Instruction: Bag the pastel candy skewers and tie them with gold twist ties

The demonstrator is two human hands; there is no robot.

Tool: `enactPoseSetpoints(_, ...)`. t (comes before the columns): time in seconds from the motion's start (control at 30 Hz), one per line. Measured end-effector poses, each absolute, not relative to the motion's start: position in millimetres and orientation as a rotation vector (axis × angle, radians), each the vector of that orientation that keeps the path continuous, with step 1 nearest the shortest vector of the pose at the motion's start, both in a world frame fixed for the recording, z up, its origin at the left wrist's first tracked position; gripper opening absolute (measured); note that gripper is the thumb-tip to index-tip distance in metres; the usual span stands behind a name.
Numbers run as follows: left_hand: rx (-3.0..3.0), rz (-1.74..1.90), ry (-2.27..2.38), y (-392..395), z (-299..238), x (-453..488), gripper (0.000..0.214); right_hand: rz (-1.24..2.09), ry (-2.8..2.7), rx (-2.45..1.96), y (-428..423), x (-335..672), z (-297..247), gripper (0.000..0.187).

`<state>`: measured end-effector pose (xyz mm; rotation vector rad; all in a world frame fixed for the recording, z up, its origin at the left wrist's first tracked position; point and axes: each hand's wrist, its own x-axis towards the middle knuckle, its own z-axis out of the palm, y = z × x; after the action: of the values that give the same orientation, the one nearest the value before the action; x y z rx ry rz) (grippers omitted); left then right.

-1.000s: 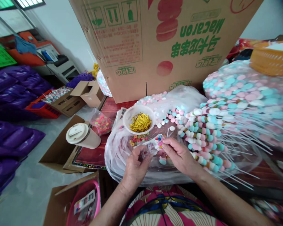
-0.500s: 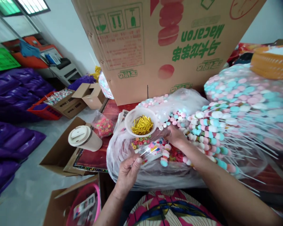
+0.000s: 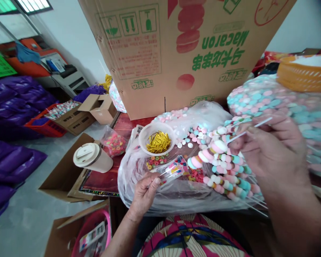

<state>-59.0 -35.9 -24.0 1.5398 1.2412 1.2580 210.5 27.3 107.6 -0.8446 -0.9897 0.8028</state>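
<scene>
My left hand [image 3: 146,189] is closed, pinching between thumb and fingers the near end of a clear plastic bag [image 3: 178,167] with a colourful print. Held out over the plastic sheet, the bag tilts away from me. My right hand [image 3: 270,150], nearer the camera, grips the white stick of a candy skewer [image 3: 207,154]. Its pink, white and blue pieces point left, their tip close to the bag's far end. Beneath and behind it lies a pile of similar skewers [image 3: 230,167]. A white bowl of gold twist ties [image 3: 158,142] stands beyond the left hand.
A large cardboard box [image 3: 160,64] blocks the back. Loose candy discs [image 3: 196,135], ring candies [image 3: 155,161] and red candies [image 3: 196,175] lie on the table. A lidded cup [image 3: 93,157] stands left. Bagged candy [image 3: 256,98] and an orange basket [image 3: 302,76] sit right.
My right hand has moved from beside the bag rightward and closer to the camera, the skewer's stick now plainly in its fingers. My left hand has stayed nearly in place with the bag.
</scene>
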Motion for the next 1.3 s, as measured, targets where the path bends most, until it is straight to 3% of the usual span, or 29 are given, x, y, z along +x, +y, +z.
enactPoseSetpoints(0.43,1.45,1.225,1.213,-39.8,-14.9,-51.8,0.027,0.778,-1.036,-0.727,13.1,190.7,99.3,0.016)
enactPoseSetpoints(0.67,1.123,1.258,1.212,-35.3,-24.6,-49.9,0.034,0.79,-1.041,-0.726,10.9,186.0,101.4,0.017)
enactPoseSetpoints(1.07,0.989,1.242,1.156,-29.8,-24.7,-51.5,0.035,0.576,-1.164,-0.694,2.8,189.3,102.1,0.013)
enactPoseSetpoints(1.3,0.942,1.237,1.224,-29.7,-22.4,-52.2,0.036,0.738,-1.249,-0.728,-6.2,190.3,88.9,0.017)
